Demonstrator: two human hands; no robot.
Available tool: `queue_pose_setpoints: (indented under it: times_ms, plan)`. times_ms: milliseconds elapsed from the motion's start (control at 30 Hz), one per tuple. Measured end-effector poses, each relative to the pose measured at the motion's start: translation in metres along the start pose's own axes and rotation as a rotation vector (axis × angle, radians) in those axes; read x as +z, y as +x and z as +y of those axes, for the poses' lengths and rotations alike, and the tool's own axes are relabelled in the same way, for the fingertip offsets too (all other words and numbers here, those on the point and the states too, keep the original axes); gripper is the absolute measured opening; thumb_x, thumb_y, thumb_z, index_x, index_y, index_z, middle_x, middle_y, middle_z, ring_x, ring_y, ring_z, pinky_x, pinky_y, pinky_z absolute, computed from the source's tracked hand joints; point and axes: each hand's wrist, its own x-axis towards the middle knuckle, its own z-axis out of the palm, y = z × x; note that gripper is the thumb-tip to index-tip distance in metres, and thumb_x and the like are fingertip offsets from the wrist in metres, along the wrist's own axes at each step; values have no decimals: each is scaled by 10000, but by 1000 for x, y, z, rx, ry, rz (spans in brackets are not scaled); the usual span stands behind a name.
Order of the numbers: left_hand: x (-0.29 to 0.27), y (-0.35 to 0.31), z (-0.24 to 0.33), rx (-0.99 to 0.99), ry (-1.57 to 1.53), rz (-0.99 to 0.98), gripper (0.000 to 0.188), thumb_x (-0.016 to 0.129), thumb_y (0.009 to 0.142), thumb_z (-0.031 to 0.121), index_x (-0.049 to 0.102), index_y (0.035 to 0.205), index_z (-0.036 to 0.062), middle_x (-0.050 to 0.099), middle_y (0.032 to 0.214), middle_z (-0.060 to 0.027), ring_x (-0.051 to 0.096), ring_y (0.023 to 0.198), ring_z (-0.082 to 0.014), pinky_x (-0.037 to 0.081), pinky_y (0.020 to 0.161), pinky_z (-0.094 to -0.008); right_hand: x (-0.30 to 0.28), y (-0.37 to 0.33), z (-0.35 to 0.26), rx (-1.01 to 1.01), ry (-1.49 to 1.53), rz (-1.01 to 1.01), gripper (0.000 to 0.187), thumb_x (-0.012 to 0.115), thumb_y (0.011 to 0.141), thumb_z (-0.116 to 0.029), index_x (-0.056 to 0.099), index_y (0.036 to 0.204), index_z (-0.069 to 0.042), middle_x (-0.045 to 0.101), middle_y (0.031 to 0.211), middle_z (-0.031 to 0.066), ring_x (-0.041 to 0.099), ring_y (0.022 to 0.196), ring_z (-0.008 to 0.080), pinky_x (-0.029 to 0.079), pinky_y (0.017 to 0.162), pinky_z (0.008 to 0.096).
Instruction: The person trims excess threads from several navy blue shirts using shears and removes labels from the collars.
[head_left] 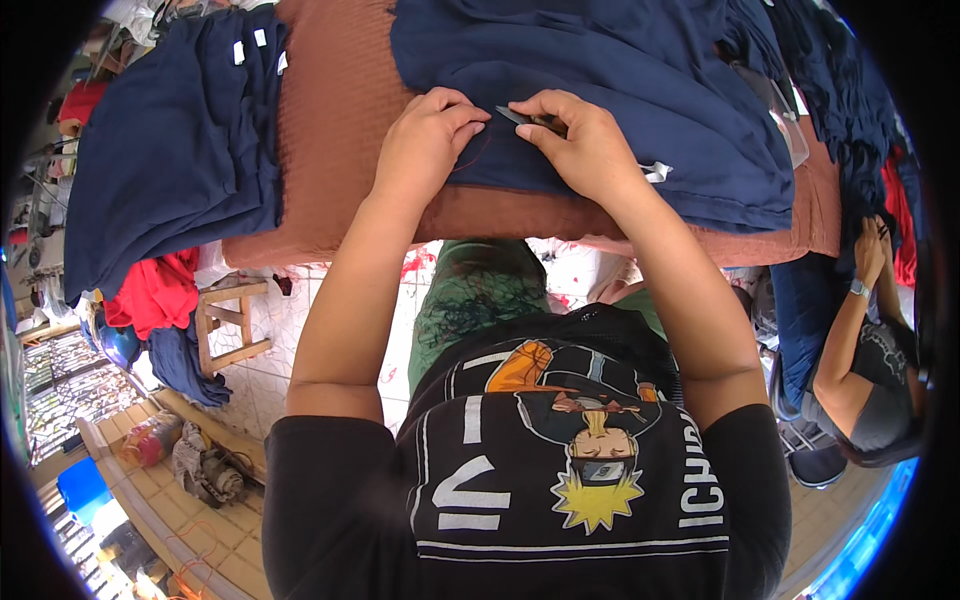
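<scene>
A navy garment (pixel 640 90) lies spread flat across the upper centre and right of the frame, its hem edge toward the bottom, a small white tag at its lower right. A small dark cutter (pixel 528 118), slim and pointed, lies almost flat on the cloth at upper centre, tip pointing left.

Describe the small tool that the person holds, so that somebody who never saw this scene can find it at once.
Start at the brown padded table covered with navy garments. On the navy garment in front of the person, both hands meet. The small metal thread snips stick out from the right hand, pointing toward the left hand: the only shiny thing on the dark cloth.
</scene>
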Motion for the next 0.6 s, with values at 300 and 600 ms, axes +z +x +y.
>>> queue_pose_setpoints:
  times_ms: [300, 600]
  plan:
    - [-4, 0, -5, -142, -189, -7, 147, 660, 869, 134, 666, 994, 56, 673, 980, -69, 654, 873, -295, 520, 766, -362, 8, 4, 3, -23, -203, -88, 196, 643, 882, -70, 661, 1073, -32, 630, 991, 86, 606, 829, 201, 481, 786, 298]
    - [4, 2, -8, 38, -73, 14, 109, 641, 876, 124, 648, 950, 45, 649, 999, -65, 623, 910, -293, 502, 790, -375, 10, 6, -2, 17, -192, -70, 183, 635, 887, -66, 652, 1065, -29, 622, 979, 90, 590, 825, 196, 473, 792, 299]
